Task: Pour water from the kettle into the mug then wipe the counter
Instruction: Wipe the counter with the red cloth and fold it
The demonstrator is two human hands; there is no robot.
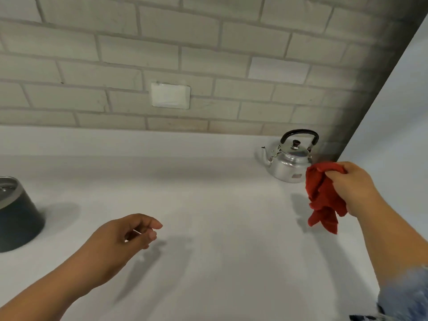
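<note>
Gripping a crumpled red cloth (323,195), the right hand (352,186) hangs above the right side of the white counter (220,228), its fingers closed tight round the upper folds while the loose ends dangle below the fist, clear of the surface. Just behind the cloth, at the far right where the counter meets a grey wall edge, stands the steel kettle (289,162), upright, lid on with a dark knob, its black handle raised over the top and its spout pointing left; the cloth overlaps the kettle's right flank in the head view, though whether they touch cannot be told. The left hand (125,237) hovers low over the near middle of the counter, holding nothing, its fingers loosely curled with the thumb near the forefinger, and its shadow lying on the surface just to the right. At the far left edge sits a dark mug (16,214) with a metal rim, partly cut off by the frame, well apart from the kettle. Behind the counter rises a pale brick wall (208,54) with a white outlet plate (170,95) set into it. A blue sleeve (407,295) shows at the near right corner.
</note>
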